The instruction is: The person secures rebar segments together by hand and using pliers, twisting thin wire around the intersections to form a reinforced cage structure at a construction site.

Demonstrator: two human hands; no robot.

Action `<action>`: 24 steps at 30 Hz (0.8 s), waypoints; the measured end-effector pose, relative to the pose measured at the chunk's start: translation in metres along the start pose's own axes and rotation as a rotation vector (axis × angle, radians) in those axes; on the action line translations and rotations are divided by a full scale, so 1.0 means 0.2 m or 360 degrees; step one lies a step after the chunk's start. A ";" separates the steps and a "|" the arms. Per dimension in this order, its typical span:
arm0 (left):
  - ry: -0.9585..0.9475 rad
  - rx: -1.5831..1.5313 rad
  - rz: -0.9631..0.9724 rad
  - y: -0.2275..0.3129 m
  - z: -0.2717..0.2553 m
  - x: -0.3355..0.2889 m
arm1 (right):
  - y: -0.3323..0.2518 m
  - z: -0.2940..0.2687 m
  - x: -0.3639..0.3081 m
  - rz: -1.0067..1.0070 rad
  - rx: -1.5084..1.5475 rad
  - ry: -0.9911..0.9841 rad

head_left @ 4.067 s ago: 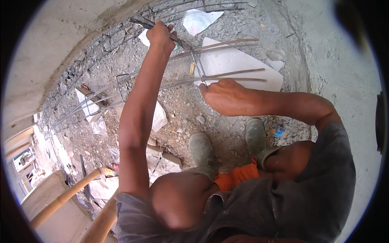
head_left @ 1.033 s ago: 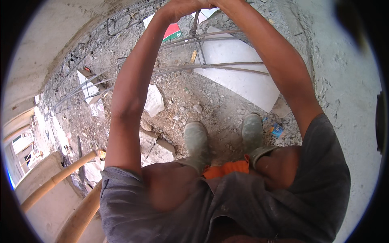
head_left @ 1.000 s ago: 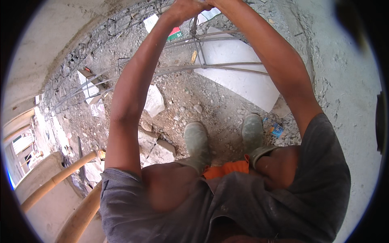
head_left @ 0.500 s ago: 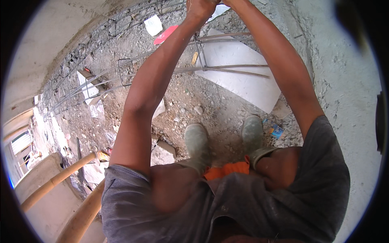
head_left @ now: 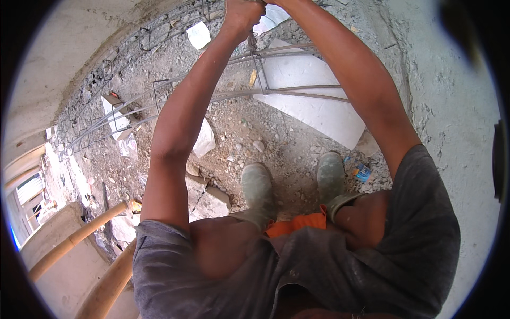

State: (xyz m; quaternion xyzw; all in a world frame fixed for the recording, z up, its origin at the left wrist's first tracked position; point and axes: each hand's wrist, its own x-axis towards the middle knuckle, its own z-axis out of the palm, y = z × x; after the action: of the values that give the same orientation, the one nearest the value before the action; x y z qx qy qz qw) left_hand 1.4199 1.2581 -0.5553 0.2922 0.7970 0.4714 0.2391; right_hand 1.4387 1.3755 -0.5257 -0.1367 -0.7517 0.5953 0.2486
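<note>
At the top edge, my left hand is closed in a fist around something I cannot make out. A narrow dark piece shows just below that fist, by the corner of a bent steel stirrup on a rebar cage. My right hand is close beside the left; the frame edge cuts off most of it and hides its fingers. Long steel bars of the cage run under both forearms, passing over a pale flat sheet on the ground.
My green boots stand on rubble-strewn ground. Broken concrete chunks lie by my left knee, and a blue wrapper by the right boot. Bamboo poles are at lower left. A rough grey wall rises on the right.
Both hands and forearms have shifted a little to the left. My left forearm now covers the red piece on the ground, and more of the white scrap beside its elbow shows.
</note>
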 end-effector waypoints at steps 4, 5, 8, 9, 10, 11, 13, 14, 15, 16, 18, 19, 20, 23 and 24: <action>-0.0839 -0.0530 0.0320 0.26 -0.21 -0.21 | -0.15 -0.22 -0.06 0.0118 0.1743 -0.1269; -0.0961 -0.0683 0.0398 0.30 -0.22 -0.21 | -0.27 -0.24 -0.09 0.0158 0.1949 -0.1431; -0.0649 -0.0363 0.0586 0.43 -0.18 -0.18 | -0.49 -0.32 -0.11 0.0013 0.1821 -0.1096; -0.0449 -0.0332 0.0573 0.45 -0.17 -0.16 | -0.50 -0.33 -0.12 -0.0002 0.1872 -0.0794; -0.0388 -0.0524 0.0594 0.46 -0.18 -0.13 | -0.51 -0.35 -0.15 -0.0017 0.1913 -0.0493; -0.0250 -0.0547 0.0734 0.44 -0.21 -0.12 | -0.50 -0.37 -0.17 -0.0033 0.1944 -0.0193; -0.0180 -0.0981 0.0634 0.61 -0.22 -0.19 | -0.33 -0.46 -0.29 0.0072 0.1793 -0.0295; -0.0151 -0.1231 0.0675 0.60 -0.33 -0.19 | -0.30 -0.31 -0.38 0.0132 0.1616 -0.0385; -0.0160 -0.1507 0.0729 0.60 -0.41 -0.18 | -0.31 -0.22 -0.46 0.0180 0.1405 -0.0439; -0.0232 -0.1755 0.0679 0.63 -0.45 -0.17 | -0.32 -0.19 -0.54 0.0119 0.1236 -0.0637; -0.0342 -0.2187 0.0672 0.56 -0.51 -0.12 | -0.31 -0.15 -0.62 0.0092 0.1009 -0.0855; -0.0387 -0.2355 0.0668 0.54 -0.52 -0.10 | -0.31 -0.16 -0.64 0.0105 0.0955 -0.0878; -0.0255 -0.2292 0.0631 0.52 -0.52 -0.08 | -0.32 -0.17 -0.65 0.0117 0.0901 -0.0901; 0.0157 -0.2069 0.0471 0.45 -0.52 -0.13 | -0.42 -0.24 -0.69 0.0243 0.0008 -0.0485; 0.0291 -0.1988 0.0413 0.44 -0.52 -0.15 | -0.50 -0.24 -0.71 0.0047 -0.0469 -0.0375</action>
State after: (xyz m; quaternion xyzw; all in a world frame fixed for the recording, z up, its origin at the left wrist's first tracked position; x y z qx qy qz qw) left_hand 1.3948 1.2071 -0.4283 0.1506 0.3476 0.8947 0.2365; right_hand 1.5930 1.3183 -0.4515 -0.1120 -0.8526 0.4942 0.1274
